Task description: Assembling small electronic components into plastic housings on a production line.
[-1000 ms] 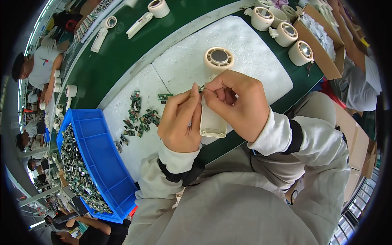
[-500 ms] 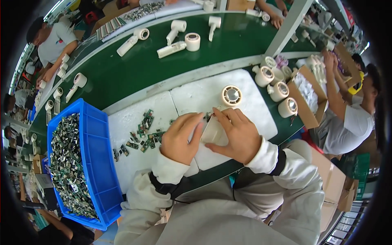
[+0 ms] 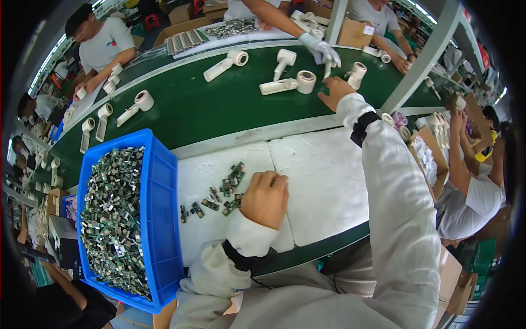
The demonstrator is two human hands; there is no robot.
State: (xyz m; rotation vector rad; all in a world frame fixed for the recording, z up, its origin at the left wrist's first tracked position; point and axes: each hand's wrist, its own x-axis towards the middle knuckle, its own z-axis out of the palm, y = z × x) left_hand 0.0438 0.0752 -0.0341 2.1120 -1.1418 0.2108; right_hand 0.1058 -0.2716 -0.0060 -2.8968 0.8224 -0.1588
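Observation:
My right hand [image 3: 337, 93] reaches over the green belt [image 3: 219, 104], thumb and forefinger apart, with nothing seen between them. Just beyond its knuckles stands a white hair-dryer-shaped housing [image 3: 357, 74]; whether they touch is hidden. A co-worker's gloved hand [image 3: 320, 50] is close by, over another white handle [image 3: 327, 71]. My left hand [image 3: 267, 198] is curled closed above the white foam mat [image 3: 323, 181]. A small dark bit shows between its fingers, too little to name. Beside it lie several small green circuit boards [image 3: 210, 204].
At the left stands a blue bin [image 3: 161, 219] heaped with circuit boards [image 3: 112, 225]. More white housings [image 3: 227, 64] lie along the belt. A grey post [image 3: 419, 66] rises right of my reaching arm, and an open carton [image 3: 438, 159] stands at the right. Co-workers sit around the belt.
My right hand has gone from the mat out over the belt. The round-headed white housing has left the mat, and one now stands by that hand. A gloved hand has come in.

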